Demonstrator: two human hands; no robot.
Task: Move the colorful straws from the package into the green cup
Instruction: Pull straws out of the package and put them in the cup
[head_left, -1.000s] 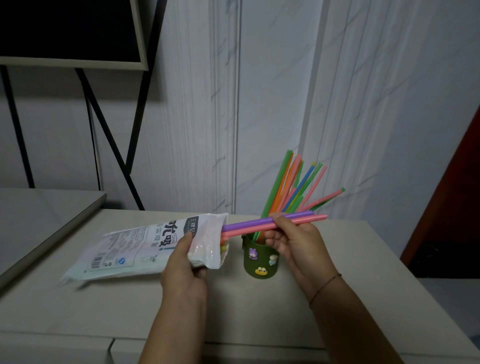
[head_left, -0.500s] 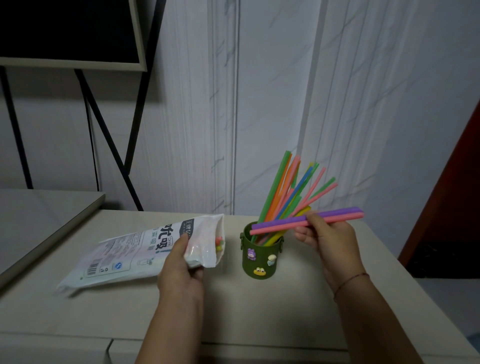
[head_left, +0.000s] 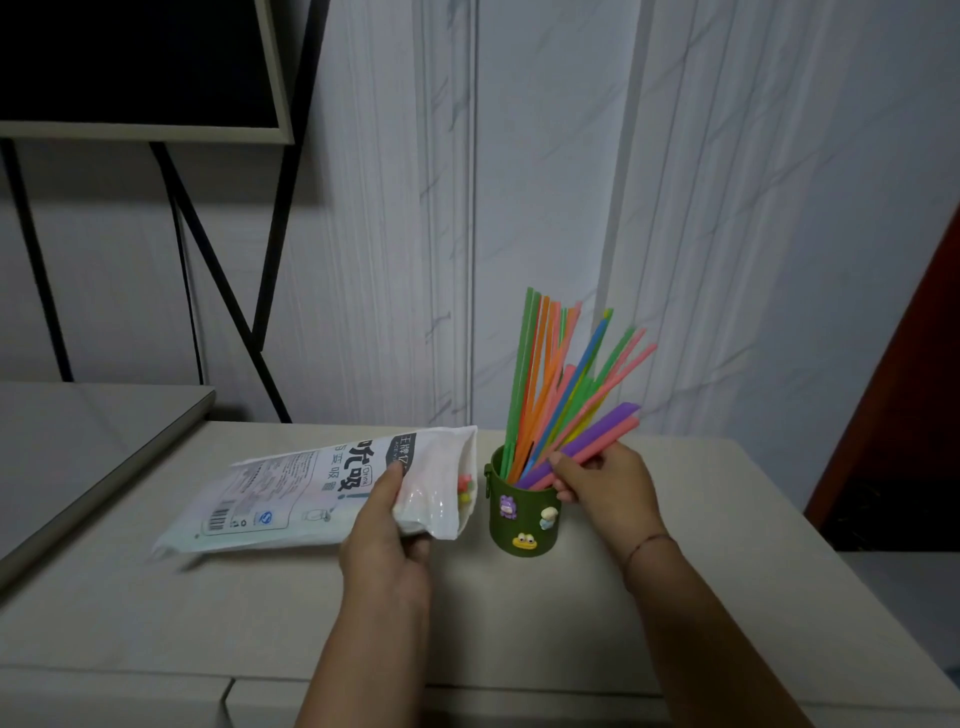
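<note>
Both hands are occupied. The left hand (head_left: 387, 525) grips the open end of the straw package (head_left: 291, 499), thumb on top. The right hand (head_left: 605, 483) pinches two straws together, a purple straw (head_left: 608, 425) and a pink straw (head_left: 618, 433), with their low ends at the rim of the green cup (head_left: 522, 519).

On the tabletop (head_left: 519, 623) the package lies flat at the left, its mouth just beside the cup. The cup stands upright between the two hands. A bundle of straws (head_left: 545, 374) already stands in it and leans to the right.

The step in hand, as I judge it, is to drop the held pair into the cup. To do it well, the right hand should raise the far ends so the pair stands steeper. It should slide the low ends down beside the bundle and let go only when they are well inside. The cup looks light and its load leans, so a sideways push could tip it. The left hand should keep the package mouth open for the next pull.

By count, I see one tabletop, one package and one cup. More than ten straws stand in the cup, but they overlap too much for an exact number. Two straws are in the right hand. Three small cartoon figures sit on the cup wall. A few coloured straw ends (head_left: 465, 486) show in the package mouth, too blurred to count.
</note>
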